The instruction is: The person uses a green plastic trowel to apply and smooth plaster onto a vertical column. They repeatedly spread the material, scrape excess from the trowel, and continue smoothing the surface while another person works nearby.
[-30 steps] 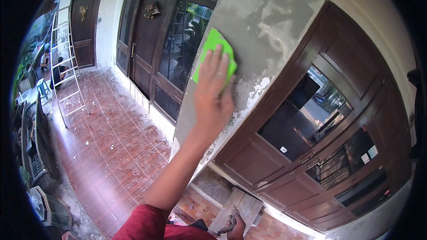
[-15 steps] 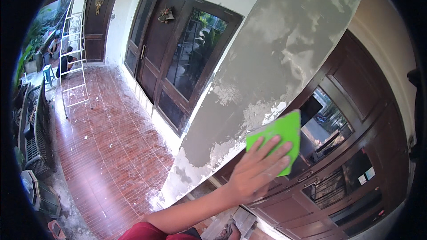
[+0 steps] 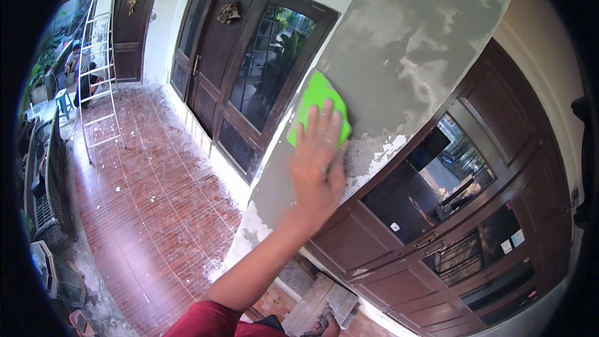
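Moved up-left, left hand [image 3: 317, 165] flat (grip spread) on green sponge [image 3: 316, 103], grey plastered pillar [image 3: 399, 56], tiled porch [image 3: 150, 200]

So I've got a bright green sponge pad [image 3: 316, 101], flat and roughly rectangular, pressed flush against the grey plastered column [image 3: 399, 56]. It sits tilted, right under the fingertips of my left hand [image 3: 316, 171], its top half poking out above them.

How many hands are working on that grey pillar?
1: the left hand, pressed flat on a green sponge against the grey plastered pillar, just above its flaking white patch. The other hand is out of view.
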Demonstrator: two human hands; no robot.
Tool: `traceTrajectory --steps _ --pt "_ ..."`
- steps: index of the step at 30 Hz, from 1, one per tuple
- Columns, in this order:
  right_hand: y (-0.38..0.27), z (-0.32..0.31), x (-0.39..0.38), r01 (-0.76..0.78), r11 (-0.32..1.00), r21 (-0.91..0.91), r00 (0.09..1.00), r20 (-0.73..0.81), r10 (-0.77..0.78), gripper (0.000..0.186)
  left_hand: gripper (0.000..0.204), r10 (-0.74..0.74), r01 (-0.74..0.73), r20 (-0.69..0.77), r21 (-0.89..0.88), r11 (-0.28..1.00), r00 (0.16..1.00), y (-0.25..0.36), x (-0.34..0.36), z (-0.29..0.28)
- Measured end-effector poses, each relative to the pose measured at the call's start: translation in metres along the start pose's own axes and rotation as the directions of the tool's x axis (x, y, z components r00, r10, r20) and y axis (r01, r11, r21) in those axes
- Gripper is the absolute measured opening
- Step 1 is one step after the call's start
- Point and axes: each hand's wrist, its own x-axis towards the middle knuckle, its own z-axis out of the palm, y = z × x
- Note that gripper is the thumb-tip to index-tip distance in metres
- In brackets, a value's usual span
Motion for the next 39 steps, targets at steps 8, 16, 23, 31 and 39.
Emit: traceTrajectory --steps 8,16,23,31,39 --pt "-0.006 0.016 0.000 0.011 0.999 -0.047 1.000 0.011 -0.010 0.046 0.064 0.130 -0.097 0.234 -0.149 0.984 0.964 0.035 -0.043 0.001" --pt "0.000 0.033 0.006 0.085 0.994 -0.071 0.996 0.030 -0.083 0.042 0.058 0.292 -0.174 0.306 -0.359 0.917 0.906 0.044 -0.075 -0.035" --pt "-0.005 0.024 0.004 0.030 1.000 0.000 1.000 0.004 -0.030 0.038 0.061 0.157 -0.156 0.022 -0.027 0.987 0.987 -0.009 -0.021 -0.036" --pt "-0.002 0.010 0.014 -0.008 1.000 0.001 0.999 -0.032 0.008 0.042 0.060 0.084 -0.081 0.083 -0.033 0.996 0.993 0.006 -0.029 0.000" --pt "-0.011 0.025 0.005 0.072 0.994 -0.087 0.993 0.103 -0.062 0.041 0.061 0.223 -0.092 0.353 -0.350 0.932 0.909 0.048 -0.071 -0.024"
